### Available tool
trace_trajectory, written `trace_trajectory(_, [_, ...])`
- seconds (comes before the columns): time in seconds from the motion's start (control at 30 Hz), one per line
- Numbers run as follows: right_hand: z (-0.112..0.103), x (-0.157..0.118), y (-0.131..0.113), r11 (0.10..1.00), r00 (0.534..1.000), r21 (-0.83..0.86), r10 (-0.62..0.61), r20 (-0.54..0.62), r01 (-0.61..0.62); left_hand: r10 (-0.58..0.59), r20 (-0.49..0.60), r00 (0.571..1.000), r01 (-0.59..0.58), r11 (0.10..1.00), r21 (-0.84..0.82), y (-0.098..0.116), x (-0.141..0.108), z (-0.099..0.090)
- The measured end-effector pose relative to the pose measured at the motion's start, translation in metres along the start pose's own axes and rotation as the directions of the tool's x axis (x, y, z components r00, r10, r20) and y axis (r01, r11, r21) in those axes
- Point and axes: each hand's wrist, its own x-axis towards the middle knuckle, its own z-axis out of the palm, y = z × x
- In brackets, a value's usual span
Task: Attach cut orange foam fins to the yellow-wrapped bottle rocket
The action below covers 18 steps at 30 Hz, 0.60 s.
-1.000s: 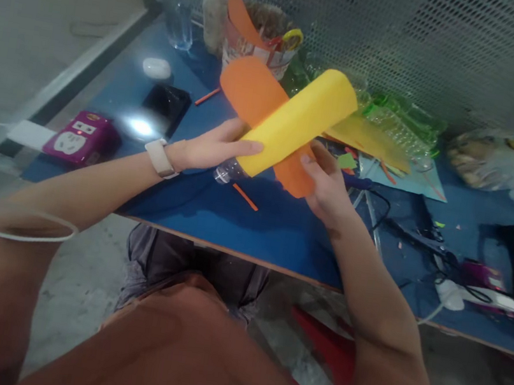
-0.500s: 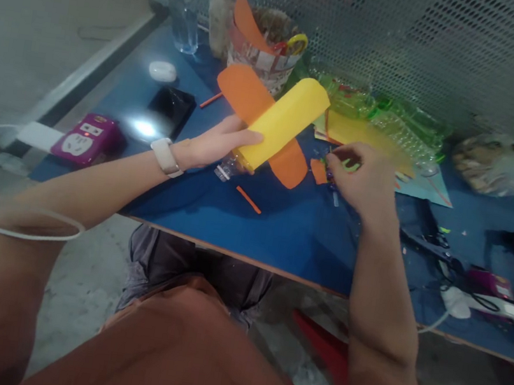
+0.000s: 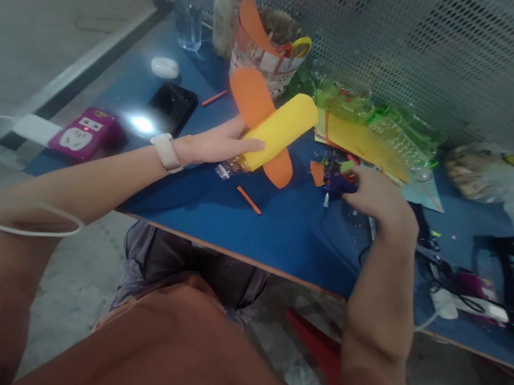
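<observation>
My left hand (image 3: 235,141) is closed around a plastic bottle wrapped in yellow paper (image 3: 281,130), thumb on top. Its clear neck (image 3: 226,168) points towards me. An orange paper wing (image 3: 251,96) crosses under the yellow wrap and shows on both sides. My right hand (image 3: 373,194) has its fingers curled at a small dark blue object (image 3: 336,182) with clear and green bits about it; its exact kind I cannot make out. Beside that object lies an orange scrap (image 3: 316,173). A thin orange strip (image 3: 249,200) rests on the blue table (image 3: 279,234) in front of the bottle.
Behind stand a paper-covered basket (image 3: 266,68) with scissors handles showing, and a clear bottle (image 3: 190,21). Green plastic bottles (image 3: 347,103) lie by yellow paper (image 3: 365,145). At left are a phone (image 3: 173,106) and a purple socket block (image 3: 87,133); cables (image 3: 443,304) lie right.
My right hand has shifted right, and the dark blue object shows more clearly at its fingers. My left hand still holds the wrapped bottle, which has tilted slightly, its far end lower in view.
</observation>
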Motion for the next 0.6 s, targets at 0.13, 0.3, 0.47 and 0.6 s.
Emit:
trace_trajectory(0.13, [-0.013,-0.004,-0.039,0.998,0.998,-0.012,0.056,0.001,-0.056,0.104,0.03,0.994,-0.106,0.993,0.048,-0.009,0.005,-0.002])
trace_trajectory(0.3, [-0.007,-0.001,-0.076,0.981,0.929,0.184,0.017,-0.37,0.055,0.108,0.025,0.994,-0.11,0.989,0.094,-0.013,0.006,-0.004])
trace_trajectory(0.47, [0.012,0.0,-0.099,0.89,0.899,0.455,0.172,-0.403,0.034,0.092,0.014,0.996,-0.093,0.99,0.11,-0.011,0.003,-0.003])
trace_trajectory(0.6, [0.01,-0.011,-0.126,0.703,0.927,0.692,0.129,-0.352,0.165,0.065,0.068,0.996,-0.073,0.989,0.128,-0.006,0.002,-0.002])
